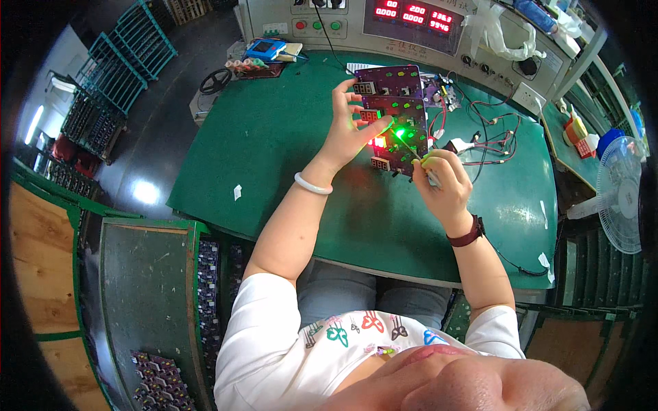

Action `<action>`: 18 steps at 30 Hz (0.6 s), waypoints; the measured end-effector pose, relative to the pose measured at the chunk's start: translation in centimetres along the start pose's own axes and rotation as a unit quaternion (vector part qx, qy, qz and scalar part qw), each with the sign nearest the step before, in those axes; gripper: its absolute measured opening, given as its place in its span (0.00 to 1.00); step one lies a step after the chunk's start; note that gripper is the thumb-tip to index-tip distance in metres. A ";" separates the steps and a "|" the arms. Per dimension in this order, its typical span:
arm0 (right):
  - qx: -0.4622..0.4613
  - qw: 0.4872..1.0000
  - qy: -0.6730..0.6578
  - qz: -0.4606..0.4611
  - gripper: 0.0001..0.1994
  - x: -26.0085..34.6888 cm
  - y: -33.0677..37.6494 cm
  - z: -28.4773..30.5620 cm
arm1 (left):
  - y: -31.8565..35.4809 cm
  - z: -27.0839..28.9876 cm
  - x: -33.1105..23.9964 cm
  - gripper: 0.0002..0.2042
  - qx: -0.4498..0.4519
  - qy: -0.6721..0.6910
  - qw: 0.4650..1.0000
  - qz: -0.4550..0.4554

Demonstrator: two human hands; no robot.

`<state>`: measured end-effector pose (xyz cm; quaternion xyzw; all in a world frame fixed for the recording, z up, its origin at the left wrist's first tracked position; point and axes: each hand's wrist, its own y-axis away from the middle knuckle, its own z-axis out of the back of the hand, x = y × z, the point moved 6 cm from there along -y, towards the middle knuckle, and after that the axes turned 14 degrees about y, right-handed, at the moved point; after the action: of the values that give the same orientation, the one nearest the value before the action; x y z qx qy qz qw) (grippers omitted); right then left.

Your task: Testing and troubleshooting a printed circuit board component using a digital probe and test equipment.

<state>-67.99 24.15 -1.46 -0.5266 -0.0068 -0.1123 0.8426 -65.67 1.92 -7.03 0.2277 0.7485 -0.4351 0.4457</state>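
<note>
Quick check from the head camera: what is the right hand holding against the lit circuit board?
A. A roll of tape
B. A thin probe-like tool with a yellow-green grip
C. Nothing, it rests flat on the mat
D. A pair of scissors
B: the right hand pinches a thin probe-like tool whose tip reaches the dark circuit board, while the left hand steadies that board.

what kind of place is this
Most likely an electronics test bench in a factory. The left hand steadies a purple circuit board with lit lamps on a green table; behind stands a panel with red number displays, and racks of boards lie nearby.
</note>
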 end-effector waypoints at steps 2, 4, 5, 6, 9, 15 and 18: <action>-0.002 1.000 0.001 0.000 0.10 0.0 0.0 0.0 | -0.1 0.1 0.1 0.47 0.002 0.000 1.000 -0.001; 0.001 1.000 0.003 0.002 0.10 -0.1 0.1 -0.1 | -0.1 0.1 0.2 0.47 0.004 0.001 1.000 -0.003; 0.001 1.000 0.003 0.002 0.10 -0.1 0.1 -0.1 | 0.0 0.1 0.2 0.47 0.004 -0.001 1.000 0.000; 0.001 1.000 0.004 0.000 0.10 -0.2 0.1 0.0 | 0.0 0.0 0.1 0.47 0.003 -0.003 1.000 0.003; 0.000 1.000 0.005 0.000 0.10 -0.1 0.1 0.0 | 0.0 0.0 0.1 0.47 0.003 -0.005 1.000 0.001; 0.008 1.000 0.001 0.011 0.11 -0.1 0.4 -0.2 | 0.0 -0.1 0.0 0.46 0.007 0.016 1.000 0.008; 0.007 1.000 0.004 0.029 0.10 -0.2 0.6 -0.4 | 0.1 -0.2 -0.3 0.46 0.001 -0.005 1.000 0.008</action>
<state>-68.13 24.03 -2.17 -0.5203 0.0110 -0.0901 0.8492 -65.53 2.12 -6.75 0.2320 0.7439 -0.4333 0.4527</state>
